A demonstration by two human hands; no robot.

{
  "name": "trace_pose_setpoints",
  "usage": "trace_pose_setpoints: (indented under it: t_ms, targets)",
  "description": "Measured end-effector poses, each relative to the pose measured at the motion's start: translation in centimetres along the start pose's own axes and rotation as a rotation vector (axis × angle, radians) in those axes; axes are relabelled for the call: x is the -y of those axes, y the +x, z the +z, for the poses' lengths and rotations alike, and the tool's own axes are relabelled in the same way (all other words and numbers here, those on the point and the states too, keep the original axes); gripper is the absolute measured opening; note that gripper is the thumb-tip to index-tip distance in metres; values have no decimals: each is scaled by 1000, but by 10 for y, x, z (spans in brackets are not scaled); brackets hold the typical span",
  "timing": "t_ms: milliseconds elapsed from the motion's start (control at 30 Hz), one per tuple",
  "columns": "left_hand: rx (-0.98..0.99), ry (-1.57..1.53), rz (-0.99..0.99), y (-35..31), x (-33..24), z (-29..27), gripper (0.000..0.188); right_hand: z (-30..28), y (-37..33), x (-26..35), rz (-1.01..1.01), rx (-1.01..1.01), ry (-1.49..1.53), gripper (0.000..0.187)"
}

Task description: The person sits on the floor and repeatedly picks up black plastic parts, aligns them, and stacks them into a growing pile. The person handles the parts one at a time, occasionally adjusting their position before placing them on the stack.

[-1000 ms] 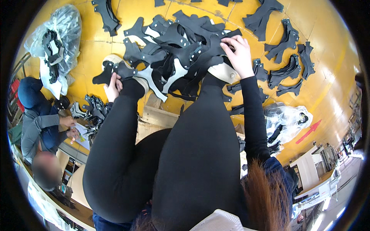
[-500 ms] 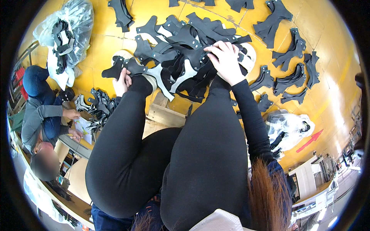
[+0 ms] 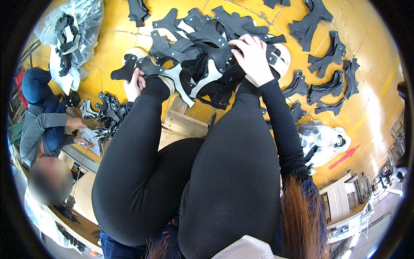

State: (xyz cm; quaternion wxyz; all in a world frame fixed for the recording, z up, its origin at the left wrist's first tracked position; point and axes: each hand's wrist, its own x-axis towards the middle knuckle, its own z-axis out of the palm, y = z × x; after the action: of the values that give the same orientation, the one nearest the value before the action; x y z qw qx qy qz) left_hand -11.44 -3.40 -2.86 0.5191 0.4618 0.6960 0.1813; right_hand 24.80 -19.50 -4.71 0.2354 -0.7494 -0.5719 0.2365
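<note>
Heap of black cut pieces [image 3: 189, 54] lies loosely on the yellow tiled floor [image 3: 118, 41], between and beyond the person's feet, with a few pale forked pieces [image 3: 209, 77] among the dark ones. A clear bag [image 3: 89, 28] stands well apart on the left; small curved stacks [image 3: 326, 88] lie right of the right shoe [image 3: 282, 59]. The right hand [image 3: 253, 59] arches over the heap with bent fingers, their tips at a dark piece; whether they pinch it, I cannot tell. The left hand [image 3: 133, 85] grips a black piece [image 3: 124, 71], perhaps several layered, near the left shoe [image 3: 137, 52]. Tangled overlaps could drag neighbours along if one were pulled; a loose left grip might let layers slip askew; a shifting shoe could scuff pieces.
</note>
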Motion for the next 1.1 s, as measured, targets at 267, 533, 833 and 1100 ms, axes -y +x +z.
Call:
trace_pose_setpoints:
  t_ms: [267,533,833,1100]
  targets:
    - [3,-34,16,3,6,-2,29,-3,-3,-2,-20,34,49,26]
    - [-11,-29,-10,4,8,-1,30,3,6,11,41,54,66,29]
    - [556,-57,-217,6,-60,-1,28,-21,-5,10,-113,202,-20,9]
    - [1107,249,-177,15,-134,80,31,-33,-12,11,-396,179,59,4]
